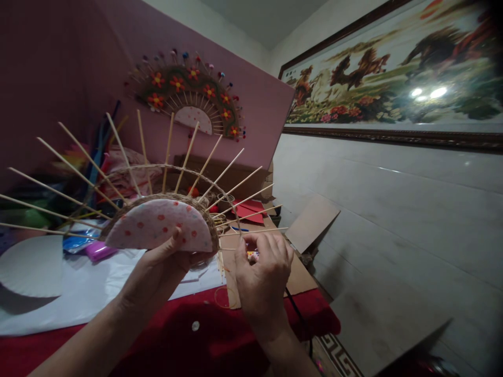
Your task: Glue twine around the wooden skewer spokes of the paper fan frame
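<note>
Fan (pixel 151 222) (polka-dotted) in both hands (pixel 161 267) (pixel 264 267); clear packet (pixel 80 240) holds something blue.

Presents a pale pink half-disc (pixel 143 228) with red dots, held up with its straight edge lowest and bordered by a brown twine rim (pixel 211 222). Fans out thin, bare wooden sticks (pixel 168 152) from that curve, spaced apart. Carries a twine strand (pixel 156 166) across them in a wider arc.

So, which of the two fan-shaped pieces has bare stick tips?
The nearer piece, held by the left hand: its sticks end bare. The other piece, against the pink board, has coloured balls along its edge.
</note>
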Tool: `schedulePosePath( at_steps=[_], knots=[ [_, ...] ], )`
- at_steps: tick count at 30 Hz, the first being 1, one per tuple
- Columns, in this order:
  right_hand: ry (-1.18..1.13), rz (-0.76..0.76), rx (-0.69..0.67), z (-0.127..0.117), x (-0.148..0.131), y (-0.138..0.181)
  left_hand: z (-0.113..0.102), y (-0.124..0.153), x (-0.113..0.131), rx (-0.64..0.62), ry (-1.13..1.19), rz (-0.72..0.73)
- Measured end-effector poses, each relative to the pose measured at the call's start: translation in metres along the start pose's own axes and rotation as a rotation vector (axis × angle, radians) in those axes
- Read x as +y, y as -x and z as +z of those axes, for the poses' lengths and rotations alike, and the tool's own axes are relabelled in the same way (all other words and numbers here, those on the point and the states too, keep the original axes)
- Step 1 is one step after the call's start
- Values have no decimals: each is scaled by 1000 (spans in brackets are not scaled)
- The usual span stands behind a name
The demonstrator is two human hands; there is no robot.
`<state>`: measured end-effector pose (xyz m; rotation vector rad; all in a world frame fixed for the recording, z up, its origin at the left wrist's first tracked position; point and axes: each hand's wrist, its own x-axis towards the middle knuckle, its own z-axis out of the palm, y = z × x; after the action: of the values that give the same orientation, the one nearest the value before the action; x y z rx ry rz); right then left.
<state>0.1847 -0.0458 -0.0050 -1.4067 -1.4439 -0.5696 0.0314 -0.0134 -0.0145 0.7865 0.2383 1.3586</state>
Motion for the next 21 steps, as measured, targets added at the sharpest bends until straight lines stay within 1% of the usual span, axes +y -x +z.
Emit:
schedulePosePath(
  at_steps=[9, 14, 18, 21],
  knots=[
    [-59, 6, 6, -3, 2, 1, 4, 0, 1, 26, 6, 25],
    [-86, -50, 33, -4, 0, 3, 1, -1, 0, 13, -10, 15],
    [-69, -47, 26, 0, 1, 1, -1, -1, -1, -2, 8, 36],
    [-39, -36, 34, 2, 2, 1, -2, -1, -2, -9, 17, 6]
  ],
)
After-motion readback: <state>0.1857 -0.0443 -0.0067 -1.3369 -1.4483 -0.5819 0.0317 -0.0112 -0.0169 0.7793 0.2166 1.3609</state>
